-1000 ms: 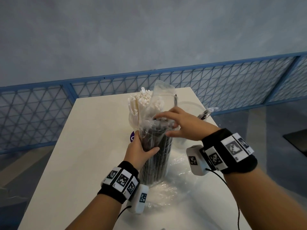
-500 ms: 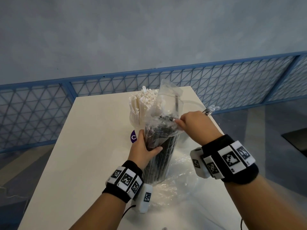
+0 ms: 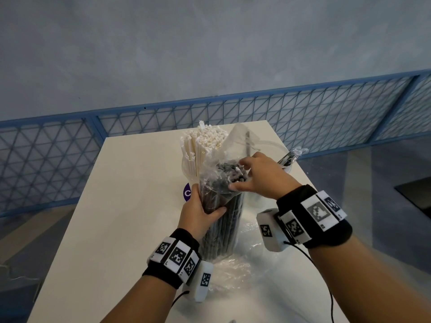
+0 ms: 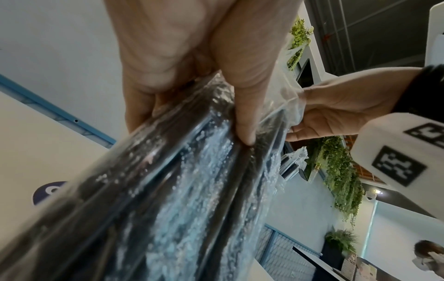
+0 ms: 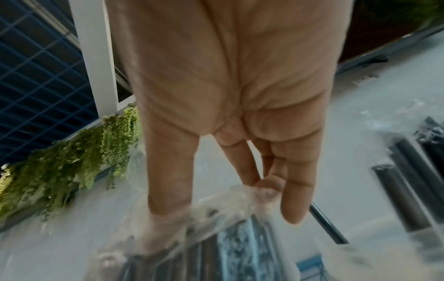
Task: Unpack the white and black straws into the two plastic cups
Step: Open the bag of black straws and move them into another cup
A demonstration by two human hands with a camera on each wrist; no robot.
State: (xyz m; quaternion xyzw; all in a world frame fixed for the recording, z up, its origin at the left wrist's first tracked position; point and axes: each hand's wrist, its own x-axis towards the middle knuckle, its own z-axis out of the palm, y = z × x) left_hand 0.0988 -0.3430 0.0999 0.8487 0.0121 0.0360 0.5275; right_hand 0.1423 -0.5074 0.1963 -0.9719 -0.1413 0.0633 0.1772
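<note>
A clear bag of black straws (image 3: 224, 224) stands upright on the white table (image 3: 130, 206). My left hand (image 3: 203, 213) grips its middle, thumb across the front (image 4: 240, 106). At the bag's open mouth my right hand (image 3: 240, 176) pinches the loose plastic between thumb and fingers (image 5: 168, 190); the straw tops show under it. Behind the bag, white straws (image 3: 205, 143) fill one plastic cup (image 3: 185, 164). The second clear cup (image 3: 272, 143) stands behind my right hand with a single black straw (image 3: 247, 145) in it.
Crumpled empty plastic wrap (image 3: 235, 269) lies on the table by the bag's foot. A small wrapped pack (image 3: 289, 157) sits at the table's right edge, a purple sticker (image 3: 186, 193) left of the bag. A blue mesh fence (image 3: 70, 159) runs behind.
My right hand has shifted from the bag's right rim back over its mouth, thumb now on the near side. The left hand keeps its grip on the bag.
</note>
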